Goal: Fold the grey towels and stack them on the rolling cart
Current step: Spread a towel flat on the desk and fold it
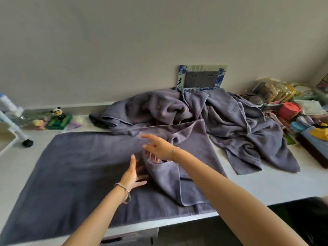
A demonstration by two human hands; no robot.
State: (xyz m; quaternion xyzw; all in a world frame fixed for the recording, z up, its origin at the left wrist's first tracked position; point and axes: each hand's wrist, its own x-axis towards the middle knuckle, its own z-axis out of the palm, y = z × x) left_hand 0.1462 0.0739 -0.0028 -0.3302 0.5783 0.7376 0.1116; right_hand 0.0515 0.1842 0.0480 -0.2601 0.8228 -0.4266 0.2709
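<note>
Cloth is spread over the lower half of the frame: one spread towel (pixel 79 166) is laid flat on the counter (pixel 257 185), with its long axis running from left to right. Its right-hand end is turned back as a flap (pixel 170 181). The flap's peak is drawn up to the right hand (pixel 159 148) at frame centre, where the lower fingers are curled into the cloth and the forefinger is stretched out to the left. The left hand (pixel 134 174) is laid on the towel just left of the flap, with fingers apart and nothing gripped.

The fold is judged to be carried leftward along the long axis. The free end therefore lies to the left of both hands, and the left hand is the nearer to it.

A heap of towels (pixel 195 112), unfolded, is piled at upper right of centre. The rolling cart (pixel 13 126) is cut off at the left edge; only a white leg and a caster are shown, and no stack can be made out on it. How much cloth is held inside the right hand is hidden by the flap itself.
</note>
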